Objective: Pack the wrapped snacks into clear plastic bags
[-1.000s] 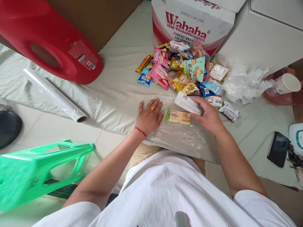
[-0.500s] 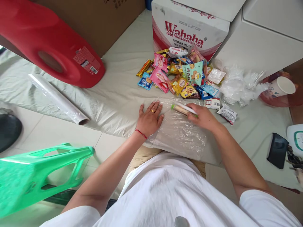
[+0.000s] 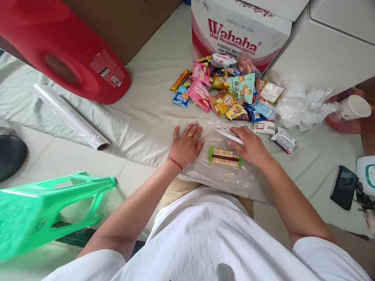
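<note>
The right hand grips a white packet; the left hand lies flat, unclenched, on clear film. The biscuit pack, near the surface's front edge (probably light, brittle), is best lifted by its green end seals.

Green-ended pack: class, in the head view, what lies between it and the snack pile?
The head view shows a white packet, in the right hand, between them, with see-through film spread beneath it.

"Wahaha" (PURIFIED WATER FOR DRINKING) on carton, "nabati" on pink packet
</note>
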{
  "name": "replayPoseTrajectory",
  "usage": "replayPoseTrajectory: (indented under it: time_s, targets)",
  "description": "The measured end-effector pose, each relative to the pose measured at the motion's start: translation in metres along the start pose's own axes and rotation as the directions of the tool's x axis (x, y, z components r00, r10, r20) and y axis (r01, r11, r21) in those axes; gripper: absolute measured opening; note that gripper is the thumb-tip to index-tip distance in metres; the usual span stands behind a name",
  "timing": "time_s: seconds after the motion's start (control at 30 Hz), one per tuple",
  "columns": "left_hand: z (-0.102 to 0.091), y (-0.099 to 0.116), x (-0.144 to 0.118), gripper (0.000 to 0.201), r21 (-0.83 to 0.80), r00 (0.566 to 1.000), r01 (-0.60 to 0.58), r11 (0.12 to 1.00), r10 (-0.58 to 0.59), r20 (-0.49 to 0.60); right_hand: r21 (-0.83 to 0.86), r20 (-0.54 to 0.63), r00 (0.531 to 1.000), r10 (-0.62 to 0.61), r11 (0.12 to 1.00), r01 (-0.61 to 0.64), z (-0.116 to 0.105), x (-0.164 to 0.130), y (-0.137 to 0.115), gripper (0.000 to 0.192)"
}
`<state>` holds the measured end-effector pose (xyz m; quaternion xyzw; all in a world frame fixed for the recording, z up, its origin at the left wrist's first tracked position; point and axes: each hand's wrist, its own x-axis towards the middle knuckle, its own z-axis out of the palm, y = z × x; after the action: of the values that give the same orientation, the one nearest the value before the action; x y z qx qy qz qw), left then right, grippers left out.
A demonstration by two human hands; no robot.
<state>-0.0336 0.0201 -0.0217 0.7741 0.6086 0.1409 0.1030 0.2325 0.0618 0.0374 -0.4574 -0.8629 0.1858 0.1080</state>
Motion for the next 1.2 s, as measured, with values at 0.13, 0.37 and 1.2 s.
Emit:
replayPoseTrajectory:
  time_s: [0.13,0.37,1.2]
  targets:
    - [0.000,-0.001,0.000,0.056,-0.004,1.000,0.001,1.000,-0.001,-0.009,-0.128,0.080,0.976,-0.201,0.969,0.211,0.009,-0.026,-0.011,0.067]
    - [0.001,-0.002,0.001,0.057,-0.004,1.000,-0.005,1.000,0.005,-0.009,-0.317,0.216,0.969,-0.119,0.930,0.185,0.024,-0.044,-0.027,0.062]
    - [-0.003,-0.009,0.001,0.056,-0.063,0.999,0.038,0.997,-0.040,-0.024,-0.078,-0.306,0.936,0.175,0.975,-0.208,-0.034,0.016,0.060,0.052]
